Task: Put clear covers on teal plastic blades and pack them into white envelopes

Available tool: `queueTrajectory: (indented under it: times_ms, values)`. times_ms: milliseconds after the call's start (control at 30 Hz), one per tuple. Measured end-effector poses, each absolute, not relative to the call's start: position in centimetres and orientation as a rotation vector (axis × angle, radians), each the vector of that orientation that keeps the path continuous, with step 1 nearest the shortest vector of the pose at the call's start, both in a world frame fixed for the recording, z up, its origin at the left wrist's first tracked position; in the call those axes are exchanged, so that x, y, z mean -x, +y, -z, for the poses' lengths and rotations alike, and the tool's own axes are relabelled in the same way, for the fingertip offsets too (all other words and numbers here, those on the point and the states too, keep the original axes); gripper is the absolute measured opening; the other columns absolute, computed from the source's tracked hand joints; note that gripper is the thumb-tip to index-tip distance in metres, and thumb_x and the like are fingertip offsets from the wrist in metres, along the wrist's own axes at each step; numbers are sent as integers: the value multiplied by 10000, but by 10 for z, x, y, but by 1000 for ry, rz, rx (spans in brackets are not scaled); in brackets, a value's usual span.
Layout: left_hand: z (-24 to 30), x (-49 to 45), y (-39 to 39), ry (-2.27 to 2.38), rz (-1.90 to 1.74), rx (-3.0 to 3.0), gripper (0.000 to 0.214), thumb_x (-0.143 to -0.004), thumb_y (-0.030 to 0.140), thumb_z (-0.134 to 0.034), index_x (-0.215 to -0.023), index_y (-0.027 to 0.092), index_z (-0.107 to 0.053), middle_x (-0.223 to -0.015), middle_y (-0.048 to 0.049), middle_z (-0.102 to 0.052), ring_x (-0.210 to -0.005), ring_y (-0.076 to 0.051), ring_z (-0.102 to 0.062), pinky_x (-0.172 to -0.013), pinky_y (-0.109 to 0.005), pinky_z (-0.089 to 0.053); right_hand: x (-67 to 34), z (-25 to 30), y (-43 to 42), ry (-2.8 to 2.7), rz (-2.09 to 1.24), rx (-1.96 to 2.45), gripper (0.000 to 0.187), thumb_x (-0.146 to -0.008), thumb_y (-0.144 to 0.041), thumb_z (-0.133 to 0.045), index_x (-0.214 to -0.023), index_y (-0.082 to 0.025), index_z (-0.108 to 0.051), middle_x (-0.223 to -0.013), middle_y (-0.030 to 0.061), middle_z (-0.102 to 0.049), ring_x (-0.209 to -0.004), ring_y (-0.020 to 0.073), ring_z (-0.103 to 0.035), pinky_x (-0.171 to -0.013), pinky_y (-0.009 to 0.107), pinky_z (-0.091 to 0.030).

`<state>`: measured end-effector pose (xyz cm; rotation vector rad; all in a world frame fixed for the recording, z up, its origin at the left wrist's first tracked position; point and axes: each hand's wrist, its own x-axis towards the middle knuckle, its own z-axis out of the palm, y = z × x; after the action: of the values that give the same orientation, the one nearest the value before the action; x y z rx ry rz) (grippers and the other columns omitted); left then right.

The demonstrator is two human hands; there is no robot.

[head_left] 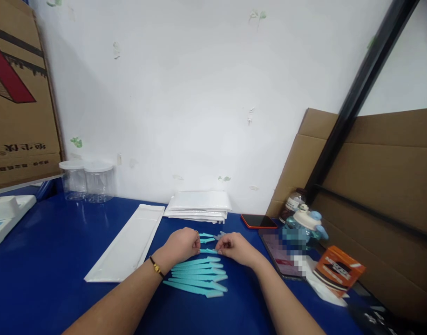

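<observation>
Turquoise eyebrow razors point(199, 271) lie in a fanned row on the blue table, several of them with their pale blade ends to the right. Just beyond the row, another eyebrow razor point(208, 251) spans the gap between my hands. The fingers of my left hand point(184, 243) are pinched at its left end, and a bracelet circles that wrist. At its right end, my right hand point(237, 249) has thumb and fingers closed together. More turquoise razors point(206, 237) show behind, between the hands, partly hidden by the fingers.
A white mailer point(129, 244) lies to the left; stacked white mailers point(198, 204) sit by the wall. Clear jars point(99, 184) and a white device point(10, 214) stand left. Rightward are a red-edged phone point(258, 221), a dark tablet point(279, 256), a teal bottle point(300, 228) and an orange box point(339, 271).
</observation>
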<state>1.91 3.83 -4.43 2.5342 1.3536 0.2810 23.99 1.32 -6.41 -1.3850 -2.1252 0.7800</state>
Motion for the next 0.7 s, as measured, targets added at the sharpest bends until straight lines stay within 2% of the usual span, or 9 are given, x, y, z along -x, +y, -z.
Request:
queueTrajectory:
  times_ms: [267, 367, 500, 633, 700]
  values:
    - [46, -23, 37, 1288, -273, -2483, 100, -659, 242, -609, -716, 223, -689, -723, 1, -697, -635, -144, -609, -504, -203, -356, -234, 63, 13, -2157, -757, 1347, 174, -719, -137, -553, -792, -180, -705, -633, 0, -633, -574, 120, -554, -545, 199, -407]
    - [45, -22, 36, 1206, -231, -2414, 126, -661, 294, -622, -728, 222, -700, -736, -3, -698, -644, -146, -613, -499, -194, -365, -244, 61, 17, -2072, -544, 1443, 189, -746, -145, -533, -832, -177, -698, -736, 28, -650, -658, 143, -580, -625, 229, -438]
    - [45, -18, 39, 1188, -274, -2453, 134, -694, 307, -604, -739, 211, -687, -740, -4, -680, -674, -147, -605, -547, -199, -385, -258, 62, 22, -2022, -246, 1558, 195, -753, -103, -506, -802, -175, -681, -824, 48, -622, -730, 151, -574, -697, 248, -434]
    - [48, -14, 44, 1360, -430, -2580, 183, -697, 281, -626, -869, 221, -643, -883, -15, -642, -799, -166, -591, -647, -221, -403, -254, 71, 25, -2090, -236, 1564, 143, -742, -152, -578, -843, -191, -671, -826, 35, -583, -726, 143, -560, -672, 232, -420]
    - [50, -14, 47, 1386, -444, -2607, 172, -708, 268, -621, -872, 220, -635, -925, -22, -624, -838, -171, -584, -685, -229, -407, -249, 76, 27, -2101, -252, 1561, 114, -738, -175, -601, -829, -195, -665, -831, 30, -576, -722, 137, -555, -662, 223, -414]
